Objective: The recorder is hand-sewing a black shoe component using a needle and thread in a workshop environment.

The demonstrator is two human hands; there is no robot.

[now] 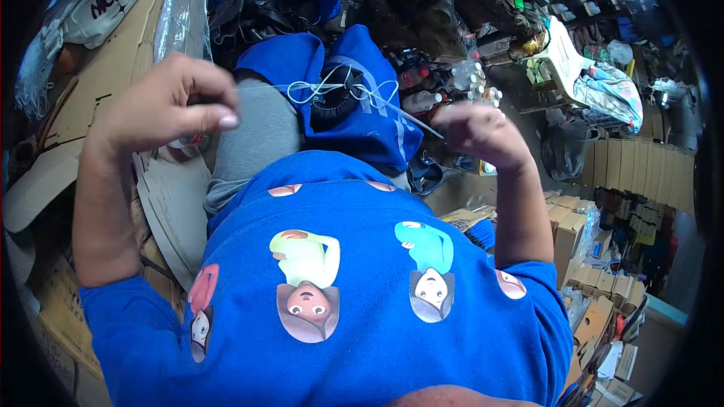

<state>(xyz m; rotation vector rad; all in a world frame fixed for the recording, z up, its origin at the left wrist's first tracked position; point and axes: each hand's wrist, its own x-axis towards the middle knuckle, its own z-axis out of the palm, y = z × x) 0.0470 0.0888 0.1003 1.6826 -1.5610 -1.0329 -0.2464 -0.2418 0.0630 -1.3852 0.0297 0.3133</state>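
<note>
Your left hand (pixel 177 102) is raised with its fingers curled in, and a white thread (pixel 264 88) runs from its fingertips, which appear to pinch it. Your right hand (pixel 483 132) is up at the other side, well apart from the left, its fingers bent; they are blurred, so you cannot tell whether they grasp anything. Between your hands the thread falls into loose loops over a black ribbed piece (pixel 332 108), which rests on the blue cloth (pixel 369 136) across your lap. A thin, pale straight length (pixel 419 123) slants from beside the loops toward your right hand; whether it is thread or a tool is unclear. Just below your left hand lie pale flat sheets (pixel 170 207), and clear bottles (pixel 422 100) stand beyond your right hand, toward its left.
</note>
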